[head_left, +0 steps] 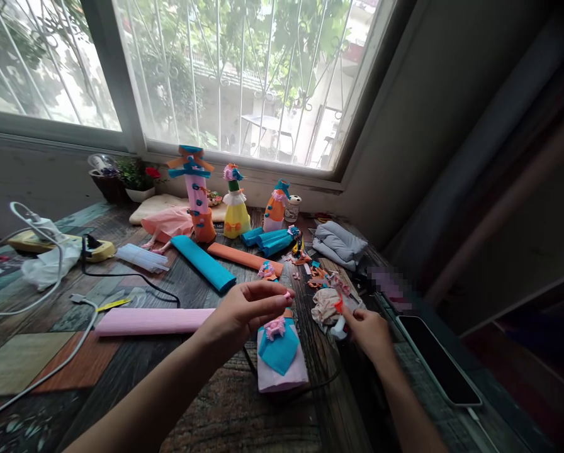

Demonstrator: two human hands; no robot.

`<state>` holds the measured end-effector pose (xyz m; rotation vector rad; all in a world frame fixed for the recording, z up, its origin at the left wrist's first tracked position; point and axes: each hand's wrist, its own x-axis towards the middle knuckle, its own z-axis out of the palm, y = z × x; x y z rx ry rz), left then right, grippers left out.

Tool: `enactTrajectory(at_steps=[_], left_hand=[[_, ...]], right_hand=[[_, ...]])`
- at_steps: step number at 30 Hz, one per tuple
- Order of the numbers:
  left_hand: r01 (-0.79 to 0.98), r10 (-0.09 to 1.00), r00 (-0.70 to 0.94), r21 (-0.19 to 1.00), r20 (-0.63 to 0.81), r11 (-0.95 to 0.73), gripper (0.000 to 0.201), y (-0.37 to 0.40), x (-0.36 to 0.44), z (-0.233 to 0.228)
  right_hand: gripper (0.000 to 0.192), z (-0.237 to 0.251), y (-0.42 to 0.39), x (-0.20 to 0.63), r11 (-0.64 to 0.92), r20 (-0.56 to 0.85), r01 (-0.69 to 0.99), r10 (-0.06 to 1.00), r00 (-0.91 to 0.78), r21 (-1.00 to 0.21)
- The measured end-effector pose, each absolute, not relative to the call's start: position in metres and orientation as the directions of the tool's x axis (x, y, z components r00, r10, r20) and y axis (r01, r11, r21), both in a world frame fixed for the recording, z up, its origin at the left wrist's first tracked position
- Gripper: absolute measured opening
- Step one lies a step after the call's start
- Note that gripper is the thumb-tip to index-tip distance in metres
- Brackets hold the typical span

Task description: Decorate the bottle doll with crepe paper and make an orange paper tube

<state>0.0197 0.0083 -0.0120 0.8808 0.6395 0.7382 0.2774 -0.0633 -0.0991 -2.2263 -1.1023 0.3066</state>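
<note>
While left hand [248, 308] pinches tiny pink paper bit [287, 294] above pink-and-blue dressed bottle [280, 353] on tabletop [121, 358], right hand [369, 330] grips white glue gun [342, 318] beside it.

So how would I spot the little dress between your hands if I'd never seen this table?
Start at the window, then come down the table to its near edge. Between the left hand and right hand stands the dress. It alone is lilac, with a blue collar and pink flower.
</note>
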Motion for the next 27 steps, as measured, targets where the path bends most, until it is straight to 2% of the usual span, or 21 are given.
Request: enactTrajectory(at_steps=[3,6,8,11,13,16,19,24,27], left_hand=[[-0.268,0.856,0.511,0.933,-0.075,0.242,0.025,0.005,0.016,-0.01],[-0.266,0.892,0.448,0.962,0.063,0.065,0.026,0.005,0.012,-0.007],[-0.245,0.899,0.42,0.969,0.124,-0.019,0.023,0.005,0.009,-0.003],[-0.221,0.892,0.421,0.973,0.163,-0.073,0.016,0.005,0.005,0.005],[-0.243,0.885,0.419,0.964,0.205,-0.108,0.012,0.006,0.003,0.009],[-0.276,0.865,0.412,0.944,0.287,-0.182,0.009,0.007,0.0,0.013],[-0.262,0.867,0.407,0.946,0.286,-0.189,0.012,0.007,-0.002,0.013],[-0.252,0.873,0.377,0.941,0.31,-0.225,0.021,0.006,-0.007,0.012],[-0.26,0.861,0.38,0.932,0.339,-0.253,0.017,0.005,-0.009,0.014]], right_hand=[[0.049,-0.093,-0.068,0.28,-0.402,0.126,0.589,0.743,0.657,-0.702],[0.052,-0.089,-0.073,0.279,-0.322,0.131,0.517,0.739,0.661,-0.793],[0.052,-0.085,-0.076,0.276,-0.197,0.146,0.425,0.747,0.649,-0.883],[0.039,-0.074,-0.081,0.268,0.065,0.215,0.246,0.726,0.653,-0.967],[0.029,-0.063,-0.085,0.26,0.178,0.251,0.177,0.73,0.636,-0.968],[0.024,-0.047,-0.087,0.246,0.277,0.293,0.119,0.759,0.582,-0.953],[0.02,-0.034,-0.08,0.234,0.357,0.31,0.029,0.765,0.564,-0.934],[0.023,-0.019,-0.066,0.218,0.441,0.345,-0.1,0.806,0.481,-0.892],[0.012,-0.008,-0.067,0.208,0.46,0.356,-0.188,0.839,0.411,-0.868]])
